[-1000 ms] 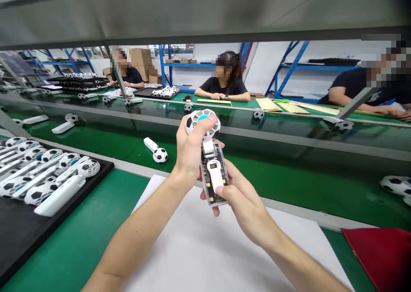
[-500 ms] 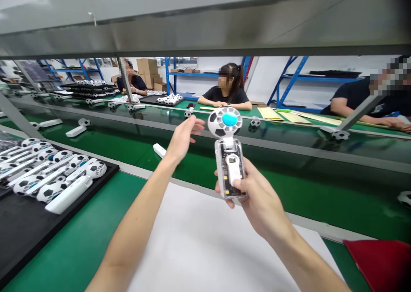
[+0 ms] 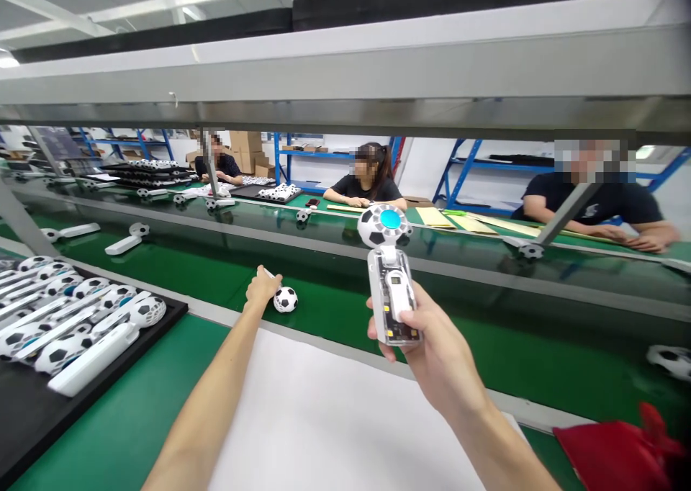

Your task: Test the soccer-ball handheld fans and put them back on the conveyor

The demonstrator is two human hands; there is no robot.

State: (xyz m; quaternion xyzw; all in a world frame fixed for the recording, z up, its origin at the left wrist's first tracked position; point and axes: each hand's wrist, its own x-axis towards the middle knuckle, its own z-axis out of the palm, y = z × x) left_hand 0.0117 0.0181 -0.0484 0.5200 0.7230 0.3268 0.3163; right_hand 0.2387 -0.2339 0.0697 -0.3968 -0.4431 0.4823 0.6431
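Observation:
My right hand (image 3: 435, 322) holds up a handheld fan by its handle, thumb on the white front strip. The fan (image 3: 384, 227) has a black-and-white soccer-ball head with a blue centre, and a clear-fronted handle with a circuit board showing. Over on the green conveyor, my left hand (image 3: 262, 288) is closed around the white handle of a second soccer-ball fan (image 3: 286, 299). Most of that handle is hidden by my fingers; the ball head lies on the belt just right of them.
At left, a black tray (image 3: 116, 376) holds rows of similar fans. White paper (image 3: 324, 419) covers the bench before me, with red cloth (image 3: 610, 448) at right. More fans (image 3: 127, 239) lie along the conveyor (image 3: 486, 325). A metal shelf beam (image 3: 345, 80) crosses overhead. Several people sit opposite.
My left hand has moved down and left from the air to the fan on the belt and closed on its handle. My right hand still holds its fan upright. The view has tilted up slightly.

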